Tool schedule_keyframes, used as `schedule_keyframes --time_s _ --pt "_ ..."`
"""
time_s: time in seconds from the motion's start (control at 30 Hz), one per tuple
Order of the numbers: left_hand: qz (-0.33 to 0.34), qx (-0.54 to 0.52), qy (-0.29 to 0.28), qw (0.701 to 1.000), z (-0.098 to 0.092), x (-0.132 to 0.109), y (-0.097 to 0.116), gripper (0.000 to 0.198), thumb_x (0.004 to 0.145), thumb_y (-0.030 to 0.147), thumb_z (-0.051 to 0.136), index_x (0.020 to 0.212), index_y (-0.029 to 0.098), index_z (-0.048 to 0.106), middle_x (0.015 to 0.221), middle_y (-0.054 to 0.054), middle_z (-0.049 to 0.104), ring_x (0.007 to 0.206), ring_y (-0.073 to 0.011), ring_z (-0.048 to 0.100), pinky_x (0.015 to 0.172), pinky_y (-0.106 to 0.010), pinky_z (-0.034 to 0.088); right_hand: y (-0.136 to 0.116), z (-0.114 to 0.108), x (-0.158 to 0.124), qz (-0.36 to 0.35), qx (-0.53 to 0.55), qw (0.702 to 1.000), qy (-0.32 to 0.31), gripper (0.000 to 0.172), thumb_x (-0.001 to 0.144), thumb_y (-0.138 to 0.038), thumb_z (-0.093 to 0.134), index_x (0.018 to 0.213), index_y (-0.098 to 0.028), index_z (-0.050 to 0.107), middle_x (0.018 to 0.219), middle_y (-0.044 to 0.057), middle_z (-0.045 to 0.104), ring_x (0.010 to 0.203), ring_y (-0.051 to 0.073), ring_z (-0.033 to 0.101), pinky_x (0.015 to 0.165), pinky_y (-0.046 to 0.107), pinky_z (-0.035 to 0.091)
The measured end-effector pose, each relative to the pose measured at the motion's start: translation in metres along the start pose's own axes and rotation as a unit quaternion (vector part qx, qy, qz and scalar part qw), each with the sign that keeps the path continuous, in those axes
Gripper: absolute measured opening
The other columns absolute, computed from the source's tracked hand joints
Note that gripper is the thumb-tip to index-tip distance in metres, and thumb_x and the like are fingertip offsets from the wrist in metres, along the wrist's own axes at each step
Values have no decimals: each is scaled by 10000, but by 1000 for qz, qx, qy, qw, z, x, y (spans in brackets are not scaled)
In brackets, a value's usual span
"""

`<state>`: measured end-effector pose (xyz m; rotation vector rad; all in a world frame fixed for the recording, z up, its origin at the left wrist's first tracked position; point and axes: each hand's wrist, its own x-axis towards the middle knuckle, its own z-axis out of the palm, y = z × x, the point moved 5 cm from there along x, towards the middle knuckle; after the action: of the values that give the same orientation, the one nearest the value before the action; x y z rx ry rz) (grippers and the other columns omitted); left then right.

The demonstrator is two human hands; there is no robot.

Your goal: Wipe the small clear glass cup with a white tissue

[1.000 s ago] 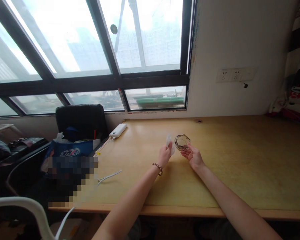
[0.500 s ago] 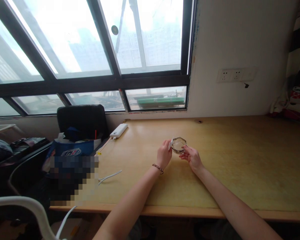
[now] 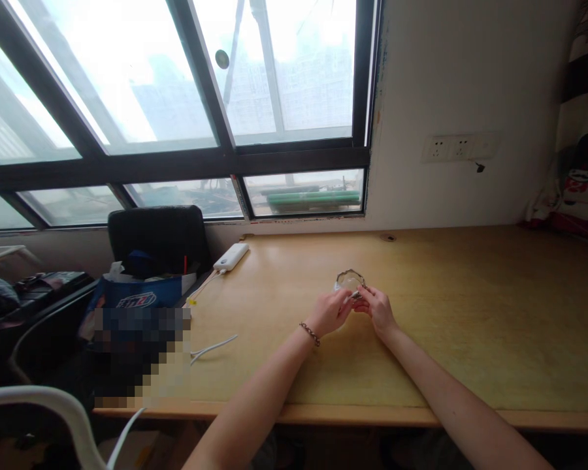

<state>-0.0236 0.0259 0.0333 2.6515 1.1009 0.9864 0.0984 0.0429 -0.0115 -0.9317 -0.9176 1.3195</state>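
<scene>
A small clear glass bowl [image 3: 351, 272] with a faceted, dark-looking rim is held over the wooden table. On its right side my right hand [image 3: 381, 313] pinches the near rim between thumb and fingers. My left hand [image 3: 330, 312], with a beaded bracelet on its wrist, is closed at the bowl's near edge. A bit of white tissue [image 3: 355, 295] pokes out at its fingertips, pressed against the rim. The two hands almost touch, and my left fingers hide part of the bowl's near side.
The wooden table [image 3: 451, 313] reaches the wall and window. A white power bank [image 3: 232, 257] with a cable lies at its left back edge; a white cable end [image 3: 215, 347] lies nearer. Left of the table, a blue bag [image 3: 140, 294] sits on a black chair [image 3: 157, 235].
My left hand has moved right and nearer, from the bowl's left rim round to its near rim, taking the white tissue along. The right hand keeps its hold.
</scene>
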Motion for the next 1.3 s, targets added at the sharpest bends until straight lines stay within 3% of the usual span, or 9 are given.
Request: schedule_keyframes --time_s 0.17,0.33,0.6,0.73,0.83,0.9,1.0,1.17,1.3 --pt "-44 20 2 999 -5 4 -2 289 881 275 305 744 165 534 799 -37 574 641 -91 519 576 -184 356 -2 1 0 -3 -14 1000 13 316 662 -398 648 785 -119 563 648 53 641 496 136 602 452 205 492" --pt "-123 46 10 991 -2 4 -13 372 867 312 328 594 149 521 607 -12 521 523 -87 432 516 -207 281 0 4 -1 0 -40 999 14 315 639 -377 666 790 -122 560 616 35 633 459 139 592 421 213 482" --pt "-199 -200 -51 958 19 6 -22 515 828 493 325 555 114 542 458 28 393 439 -73 348 423 -193 232 8 1 1 17 -42 999 -1 305 649 -419 634 751 -135 592 640 35 650 522 169 599 473 258 494" --pt "-189 -254 -125 940 18 5 -16 572 850 523 215 777 106 601 502 8 493 430 -95 433 438 -200 344 8 -3 3 0 -48 999 -2 305 662 -434 613 725 -135 608 651 32 643 553 165 586 493 253 486" --pt "-112 -197 -114 967 5 8 -5 512 879 463 201 988 157 596 858 -56 634 755 -153 569 691 -247 440 8 -3 4 8 -49 999 -15 309 663 -439 608 718 -135 616 616 24 625 517 150 559 455 238 465" --pt "-75 -133 -114 982 -1 9 0 459 888 433 212 1087 210 561 1105 -43 573 973 -172 525 846 -272 397 8 -2 3 18 -44 999 -27 312 665 -441 605 713 -133 618 597 21 613 503 143 550 441 230 459" --pt "-76 -42 -126 988 -4 8 -1 432 891 427 205 1172 267 492 1242 0 474 1070 -166 479 893 -271 374 9 -1 3 24 -47 998 -33 317 661 -435 615 735 -127 624 591 23 610 497 135 554 441 222 464" --pt "-91 55 -117 987 -5 7 -4 427 893 438 181 1156 297 486 1227 15 485 1030 -161 508 802 -261 415 11 0 3 37 -51 998 -16 332 651 -425 633 769 -115 624 606 34 619 472 116 559 421 199 464" --pt "-120 108 -115 980 -6 7 -6 496 878 478 193 921 211 609 962 -52 615 823 -170 578 677 -253 417 9 2 3 20 -53 998 -4 344 642 -425 643 771 -106 619 625 42 625 476 116 564 429 201 472"
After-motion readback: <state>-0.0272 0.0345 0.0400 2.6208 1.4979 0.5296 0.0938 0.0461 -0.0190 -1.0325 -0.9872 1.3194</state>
